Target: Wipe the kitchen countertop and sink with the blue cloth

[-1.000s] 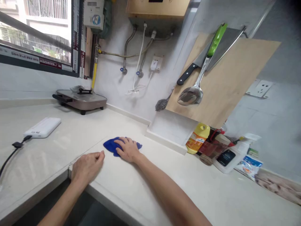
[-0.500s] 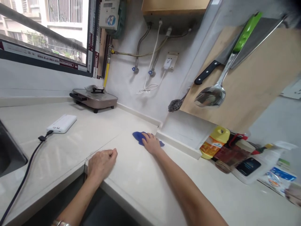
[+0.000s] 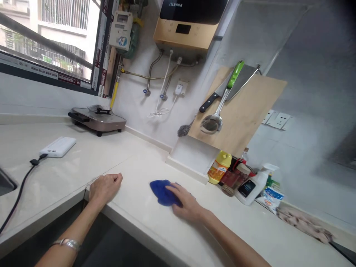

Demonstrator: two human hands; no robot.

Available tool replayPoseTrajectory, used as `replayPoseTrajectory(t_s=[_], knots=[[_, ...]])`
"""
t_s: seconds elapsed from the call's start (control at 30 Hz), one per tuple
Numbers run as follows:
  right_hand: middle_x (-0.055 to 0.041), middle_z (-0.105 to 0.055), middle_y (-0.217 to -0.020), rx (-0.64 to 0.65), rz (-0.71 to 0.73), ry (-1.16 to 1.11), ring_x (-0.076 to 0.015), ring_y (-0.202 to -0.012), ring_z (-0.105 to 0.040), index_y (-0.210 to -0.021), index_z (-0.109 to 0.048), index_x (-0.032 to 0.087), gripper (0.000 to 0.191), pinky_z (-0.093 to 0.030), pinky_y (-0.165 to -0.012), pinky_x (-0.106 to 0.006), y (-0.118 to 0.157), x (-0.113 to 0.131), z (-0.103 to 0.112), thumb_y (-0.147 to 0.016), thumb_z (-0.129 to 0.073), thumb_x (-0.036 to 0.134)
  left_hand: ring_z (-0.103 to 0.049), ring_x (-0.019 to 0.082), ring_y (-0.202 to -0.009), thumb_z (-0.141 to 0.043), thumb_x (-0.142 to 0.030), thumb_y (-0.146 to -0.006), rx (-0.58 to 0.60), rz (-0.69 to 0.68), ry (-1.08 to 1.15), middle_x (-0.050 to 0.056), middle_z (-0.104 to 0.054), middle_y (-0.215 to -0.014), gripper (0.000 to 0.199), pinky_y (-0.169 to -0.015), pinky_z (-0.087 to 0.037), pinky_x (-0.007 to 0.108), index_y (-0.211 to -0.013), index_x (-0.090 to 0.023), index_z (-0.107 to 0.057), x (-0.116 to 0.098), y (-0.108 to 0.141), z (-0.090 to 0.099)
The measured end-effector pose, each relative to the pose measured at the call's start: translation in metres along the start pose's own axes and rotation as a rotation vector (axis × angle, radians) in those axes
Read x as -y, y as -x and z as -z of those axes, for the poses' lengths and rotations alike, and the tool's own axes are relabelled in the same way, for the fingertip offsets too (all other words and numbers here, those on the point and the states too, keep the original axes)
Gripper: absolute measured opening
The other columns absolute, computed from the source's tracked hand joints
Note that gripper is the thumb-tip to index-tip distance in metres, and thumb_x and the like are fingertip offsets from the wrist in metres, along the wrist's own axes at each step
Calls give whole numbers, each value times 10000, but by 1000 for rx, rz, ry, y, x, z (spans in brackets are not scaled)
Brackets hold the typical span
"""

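Observation:
A blue cloth (image 3: 164,193) lies flat on the white countertop (image 3: 133,168). My right hand (image 3: 186,204) rests on the cloth's right part, palm down, pressing it to the surface with its fingers over it. Near the counter's front corner, my left hand (image 3: 105,188) is curled into a loose fist against the surface, with nothing visible in it. A silver bracelet (image 3: 68,243) circles my left wrist.
A power bank (image 3: 59,147) with a black cable and an electric pan (image 3: 98,120) stand on the left. A cutting board (image 3: 250,107) with knives and a ladle hangs at right above a yellow bottle (image 3: 219,167), a white spray bottle (image 3: 251,187) and a crumpled cloth (image 3: 303,224).
My right hand and the blue cloth have moved from near the wall ledge toward the counter's front edge. The view has shifted right and up. My left hand stays at the corner.

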State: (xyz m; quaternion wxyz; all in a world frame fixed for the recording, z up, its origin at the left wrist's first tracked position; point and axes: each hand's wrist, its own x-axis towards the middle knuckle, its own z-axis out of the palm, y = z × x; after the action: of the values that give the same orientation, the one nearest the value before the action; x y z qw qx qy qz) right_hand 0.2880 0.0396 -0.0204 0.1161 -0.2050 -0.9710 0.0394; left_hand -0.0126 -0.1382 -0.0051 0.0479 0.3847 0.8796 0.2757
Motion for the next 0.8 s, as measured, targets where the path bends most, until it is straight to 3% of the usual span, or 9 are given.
replayPoseTrajectory(t_s=[0.1,0.2,0.4,0.47,0.57,0.8], knots=[[-149,-507,-1420,-67,-18,170,-303,-1290,-482,-1428,-458,242,547,-398,-1068,-481,-7,7,-6,-884,-507,276,-618,285,-785,-230,-497,-895,-7,10,6,103,-703,-825,546,-657,-376,344,-714,-249,-681,-1,1,3],[-154,-656,-1177,-101,-78,223,-275,-1090,-604,-1316,-539,190,394,-459,-963,-433,-23,10,1,-961,-400,290,-632,306,-843,-223,-486,-893,-29,20,-1,112,-714,-863,543,-696,-393,363,-736,-253,-688,-1,1,3],[-82,-709,-957,-516,-216,-272,-231,-889,-640,-1100,-610,185,477,-494,-814,-341,-47,-2,53,-1008,-224,450,-643,329,-917,-200,-499,-894,-47,25,5,107,-727,-926,569,-732,-414,382,-727,-262,-690,2,-3,-1],[-60,-698,-854,-512,-253,-317,-230,-820,-632,-1013,-630,196,464,-485,-770,-331,-50,-7,64,-986,-274,492,-646,337,-916,-204,-494,-893,-44,36,7,120,-726,-915,569,-730,-417,387,-733,-256,-695,3,-4,-2],[-26,-660,-724,-443,-329,-255,-221,-737,-612,-977,-645,226,317,-460,-753,-324,-53,-10,65,-932,-402,426,-651,337,-913,-215,-491,-896,-38,38,15,131,-725,-896,567,-727,-420,384,-749,-246,-705,3,-5,-1],[-97,-685,-888,-546,-420,-359,-250,-867,-607,-887,-615,197,377,-498,-789,-359,-61,-6,51,-895,-319,430,-649,331,-905,-230,-476,-899,-40,23,52,123,-726,-888,557,-713,-417,378,-733,-249,-711,2,-3,1]])
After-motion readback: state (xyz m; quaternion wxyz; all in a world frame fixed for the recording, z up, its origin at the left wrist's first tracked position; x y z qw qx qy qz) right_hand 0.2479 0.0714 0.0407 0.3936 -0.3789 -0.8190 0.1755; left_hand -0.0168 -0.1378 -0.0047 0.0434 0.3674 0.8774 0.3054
